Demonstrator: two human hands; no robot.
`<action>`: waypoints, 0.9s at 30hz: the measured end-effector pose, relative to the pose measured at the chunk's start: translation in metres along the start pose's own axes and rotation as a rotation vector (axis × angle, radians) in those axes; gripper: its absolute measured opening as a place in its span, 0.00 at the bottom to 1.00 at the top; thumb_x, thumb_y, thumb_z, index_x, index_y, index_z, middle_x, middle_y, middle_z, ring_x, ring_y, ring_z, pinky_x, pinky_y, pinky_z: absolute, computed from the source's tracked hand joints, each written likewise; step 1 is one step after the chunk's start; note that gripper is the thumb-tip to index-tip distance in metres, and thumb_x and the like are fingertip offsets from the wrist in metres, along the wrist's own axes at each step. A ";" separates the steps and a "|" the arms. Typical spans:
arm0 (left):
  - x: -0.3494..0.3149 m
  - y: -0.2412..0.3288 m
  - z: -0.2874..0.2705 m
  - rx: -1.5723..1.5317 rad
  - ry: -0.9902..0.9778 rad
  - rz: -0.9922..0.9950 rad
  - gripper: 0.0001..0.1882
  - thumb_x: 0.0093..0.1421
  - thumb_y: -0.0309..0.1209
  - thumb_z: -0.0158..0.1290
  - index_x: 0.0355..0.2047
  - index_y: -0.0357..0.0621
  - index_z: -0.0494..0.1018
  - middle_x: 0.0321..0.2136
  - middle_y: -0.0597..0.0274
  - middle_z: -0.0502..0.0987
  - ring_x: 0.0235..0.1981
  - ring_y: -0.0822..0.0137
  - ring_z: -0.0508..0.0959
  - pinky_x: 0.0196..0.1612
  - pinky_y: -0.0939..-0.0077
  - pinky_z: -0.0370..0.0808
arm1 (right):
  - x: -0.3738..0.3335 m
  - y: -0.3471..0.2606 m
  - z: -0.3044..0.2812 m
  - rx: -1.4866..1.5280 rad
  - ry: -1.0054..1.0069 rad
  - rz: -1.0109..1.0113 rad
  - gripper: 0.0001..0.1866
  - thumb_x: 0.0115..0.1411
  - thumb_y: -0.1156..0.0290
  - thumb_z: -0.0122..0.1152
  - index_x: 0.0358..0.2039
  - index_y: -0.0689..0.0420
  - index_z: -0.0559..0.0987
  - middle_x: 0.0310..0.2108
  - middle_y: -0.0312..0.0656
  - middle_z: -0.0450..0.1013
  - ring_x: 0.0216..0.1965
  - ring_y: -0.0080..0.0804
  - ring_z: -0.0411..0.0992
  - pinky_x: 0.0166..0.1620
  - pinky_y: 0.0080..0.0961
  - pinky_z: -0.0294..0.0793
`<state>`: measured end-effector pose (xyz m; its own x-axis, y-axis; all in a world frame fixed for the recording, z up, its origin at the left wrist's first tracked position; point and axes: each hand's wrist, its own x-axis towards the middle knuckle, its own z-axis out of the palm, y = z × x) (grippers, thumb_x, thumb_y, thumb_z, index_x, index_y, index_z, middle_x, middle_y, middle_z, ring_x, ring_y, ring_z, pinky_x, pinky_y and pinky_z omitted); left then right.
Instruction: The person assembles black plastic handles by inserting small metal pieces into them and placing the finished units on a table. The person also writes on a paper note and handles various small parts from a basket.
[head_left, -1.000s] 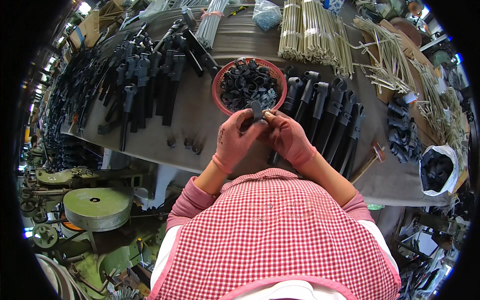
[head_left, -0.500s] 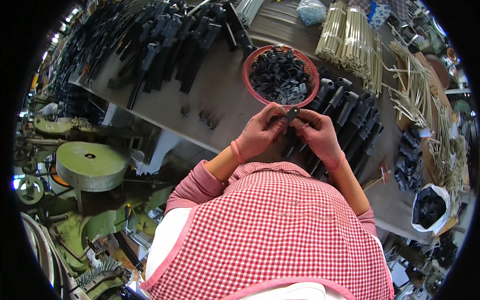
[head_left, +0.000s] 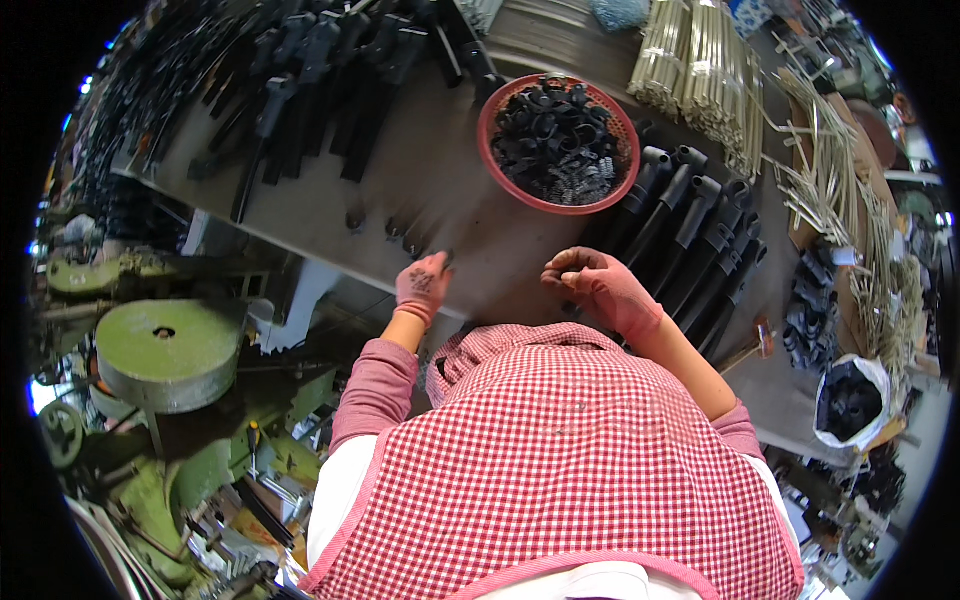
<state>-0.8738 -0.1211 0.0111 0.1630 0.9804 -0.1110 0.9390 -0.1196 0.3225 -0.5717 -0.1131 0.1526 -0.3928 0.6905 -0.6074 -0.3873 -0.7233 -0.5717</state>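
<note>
Both my hands wear pinkish gloves and are apart over the near part of the table. My left hand (head_left: 422, 288) is closed round a small dark clip-like part (head_left: 446, 259), mostly hidden by the fingers. Just beyond it lie a few small dark pieces (head_left: 394, 228) on the tabletop. My right hand (head_left: 618, 295) hovers below the basket with thumb and fingers curled together; what they hold, if anything, is too small to make out. The red plastic basket (head_left: 484, 150) carries black curved clips (head_left: 556, 125) and small metal springs (head_left: 588, 178).
Black tubes with rounded ends (head_left: 690, 215) lie in a row right of my right hand. Long black parts (head_left: 270, 130) cover the far left. Bundled pale rods (head_left: 690, 75) sit far right, near a white bag (head_left: 880, 400). A green machine (head_left: 170, 345) stands left of the table.
My hands have parted. The left moved left and nearer to me with the small dark part; the right drew slightly down, away from the basket. The view has shifted a little.
</note>
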 end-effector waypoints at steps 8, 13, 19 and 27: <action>0.102 0.043 -0.010 -0.069 0.368 0.353 0.09 0.58 0.39 0.56 0.34 0.50 0.72 0.32 0.63 0.80 0.33 0.57 0.81 0.35 0.62 0.77 | -0.031 -0.025 -0.018 -0.113 0.187 0.071 0.15 0.65 0.59 0.62 0.35 0.60 0.80 0.20 0.30 0.70 0.22 0.12 0.64 0.24 0.10 0.62; 0.230 0.126 -0.010 0.187 0.055 0.125 0.12 0.57 0.41 0.55 0.36 0.49 0.80 0.33 0.57 0.82 0.37 0.55 0.83 0.40 0.61 0.79 | -0.037 -0.025 -0.021 0.038 0.241 -0.128 0.14 0.66 0.65 0.60 0.46 0.61 0.79 0.27 0.30 0.73 0.28 0.16 0.71 0.34 0.14 0.73; 0.242 0.127 -0.022 -0.065 -0.095 0.099 0.16 0.59 0.36 0.53 0.39 0.37 0.81 0.36 0.47 0.83 0.38 0.54 0.83 0.43 0.63 0.79 | -0.054 -0.036 -0.036 0.146 0.252 -0.196 0.14 0.64 0.69 0.62 0.48 0.59 0.78 0.39 0.40 0.80 0.34 0.22 0.78 0.39 0.22 0.80; 0.107 0.162 -0.106 -1.561 -0.296 0.077 0.13 0.56 0.21 0.61 0.42 0.38 0.74 0.36 0.61 0.81 0.31 0.75 0.78 0.32 0.82 0.74 | -0.035 -0.048 -0.018 0.191 0.012 -0.292 0.12 0.66 0.64 0.60 0.45 0.59 0.79 0.34 0.37 0.78 0.31 0.21 0.74 0.37 0.21 0.75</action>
<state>-0.7365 -0.0192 0.1514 0.4185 0.8939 -0.1606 -0.2634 0.2886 0.9205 -0.5246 -0.1028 0.1915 -0.2335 0.8669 -0.4404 -0.6313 -0.4797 -0.6094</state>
